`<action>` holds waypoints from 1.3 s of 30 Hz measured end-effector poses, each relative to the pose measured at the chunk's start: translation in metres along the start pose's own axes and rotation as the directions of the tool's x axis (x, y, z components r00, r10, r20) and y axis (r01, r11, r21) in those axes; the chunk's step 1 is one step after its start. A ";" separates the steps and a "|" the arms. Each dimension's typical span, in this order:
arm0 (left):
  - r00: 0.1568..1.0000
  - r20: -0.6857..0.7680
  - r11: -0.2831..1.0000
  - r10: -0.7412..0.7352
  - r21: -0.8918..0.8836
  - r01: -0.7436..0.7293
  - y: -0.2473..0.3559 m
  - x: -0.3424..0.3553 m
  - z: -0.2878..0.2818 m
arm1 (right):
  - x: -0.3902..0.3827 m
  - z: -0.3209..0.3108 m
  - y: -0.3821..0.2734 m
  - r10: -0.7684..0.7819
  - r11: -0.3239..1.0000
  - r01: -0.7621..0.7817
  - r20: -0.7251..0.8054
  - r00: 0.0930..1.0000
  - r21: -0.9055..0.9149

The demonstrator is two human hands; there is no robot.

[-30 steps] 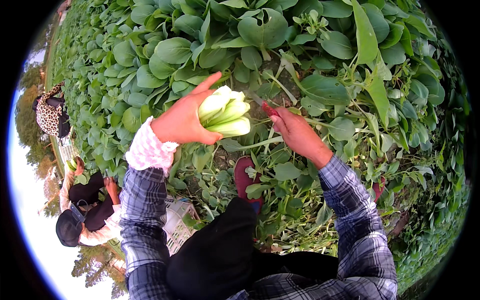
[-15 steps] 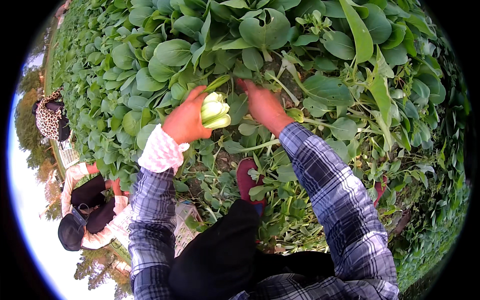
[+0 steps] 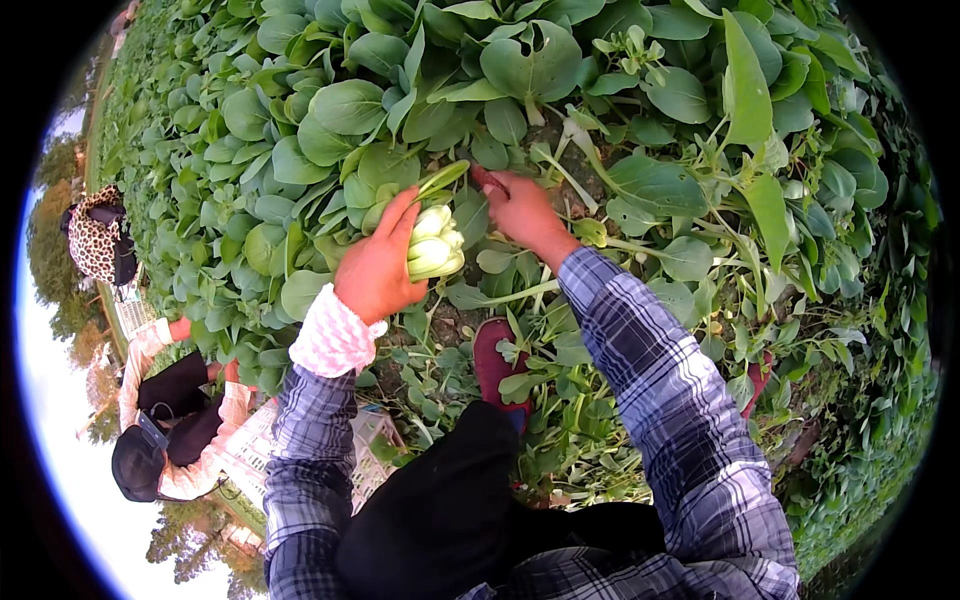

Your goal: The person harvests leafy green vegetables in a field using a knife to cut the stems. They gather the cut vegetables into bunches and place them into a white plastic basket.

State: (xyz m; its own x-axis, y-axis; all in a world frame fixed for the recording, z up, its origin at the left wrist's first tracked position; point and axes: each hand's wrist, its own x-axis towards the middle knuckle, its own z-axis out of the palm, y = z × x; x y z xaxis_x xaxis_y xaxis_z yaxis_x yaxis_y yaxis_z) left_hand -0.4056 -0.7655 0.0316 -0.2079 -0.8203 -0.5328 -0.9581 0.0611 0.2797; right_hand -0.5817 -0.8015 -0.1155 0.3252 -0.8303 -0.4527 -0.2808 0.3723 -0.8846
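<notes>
My left hand (image 3: pixel 375 262) is closed around a bunch of pale green leafy-vegetable heads (image 3: pixel 432 245), cut ends showing, with a light green stalk (image 3: pixel 442 176) sticking up above its fingers. My right hand (image 3: pixel 525 215) is closed on a red-handled knife (image 3: pixel 483 176) just right of that stalk, low among the leaves. The knife's blade is hidden. Dense leafy plants (image 3: pixel 340 106) surround both hands, and below them is my maroon shoe (image 3: pixel 494 360).
A pale plastic crate (image 3: pixel 377 445) is behind my left forearm. At the left, a co-worker in a dark hat (image 3: pixel 139 463) crouches among the plants, and another in leopard print (image 3: pixel 92 240) is farther off beside a second crate (image 3: pixel 132 312). Trampled leaves cover the soil around my feet.
My right hand has moved up and left with the knife into the plants. My left hand tilted and has shifted slightly down, still holding the bunch, with a stalk now sticking up.
</notes>
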 end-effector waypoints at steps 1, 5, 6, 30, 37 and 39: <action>0.998 -0.025 0.998 0.051 0.029 -0.050 0.000 -0.006 0.004 | -0.005 -0.001 -0.003 0.095 0.973 -0.100 0.035 0.995 0.208; 0.977 -0.043 0.967 0.209 0.161 -0.200 0.013 -0.029 0.007 | -0.024 -0.008 -0.019 0.215 0.600 -0.284 0.191 0.958 0.748; 0.971 -0.027 0.954 0.236 0.198 -0.226 0.015 -0.035 0.007 | -0.027 -0.007 -0.022 0.192 0.504 -0.275 0.204 0.960 0.819; 0.968 0.177 0.271 0.179 -0.954 0.124 0.045 -0.073 -0.002 | -0.142 -0.036 -0.017 -0.075 0.503 -0.349 0.442 0.894 0.791; 0.929 0.087 0.850 0.359 -0.442 -0.287 0.034 -0.030 -0.030 | -0.115 -0.021 -0.011 -0.183 0.974 0.196 0.115 0.976 -0.116; 0.953 0.148 0.906 0.265 -0.376 -0.193 0.028 -0.021 -0.028 | -0.104 -0.013 -0.011 -0.175 0.983 0.181 0.138 0.975 -0.029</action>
State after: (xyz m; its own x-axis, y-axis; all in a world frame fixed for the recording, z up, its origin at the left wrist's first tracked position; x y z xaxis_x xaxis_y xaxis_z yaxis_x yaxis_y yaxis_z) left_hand -0.4225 -0.7624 0.0724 -0.4808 -0.6811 -0.5522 -0.7541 -0.0001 0.6567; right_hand -0.6241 -0.7242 -0.0574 0.4908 -0.8173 -0.3020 -0.2437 0.2040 -0.9482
